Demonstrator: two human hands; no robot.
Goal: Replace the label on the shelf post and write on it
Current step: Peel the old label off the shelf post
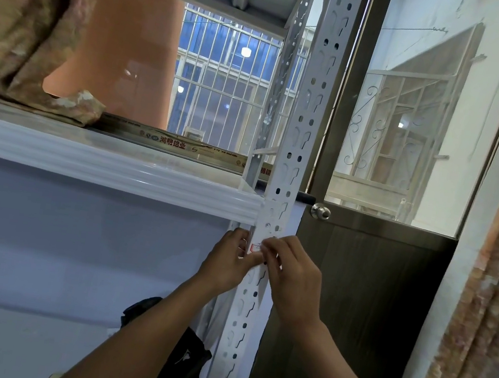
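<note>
A white perforated shelf post (298, 137) rises through the middle of the view. A small white label with red marks (254, 247) sits on the post just below the white shelf edge (108, 166). My left hand (228, 264) rests against the post's left side with the thumb lying under the label. My right hand (290, 273) comes from the right and pinches the label's right edge with its fingertips. Most of the label is hidden by my fingers.
Patterned fabric (23, 22) lies on the shelf at the upper left. A long printed box (183, 145) runs along the shelf's back. A black bag (178, 363) sits low beside the post. A door with a round knob (320, 212) stands right of the post, beside a curtain (493, 292).
</note>
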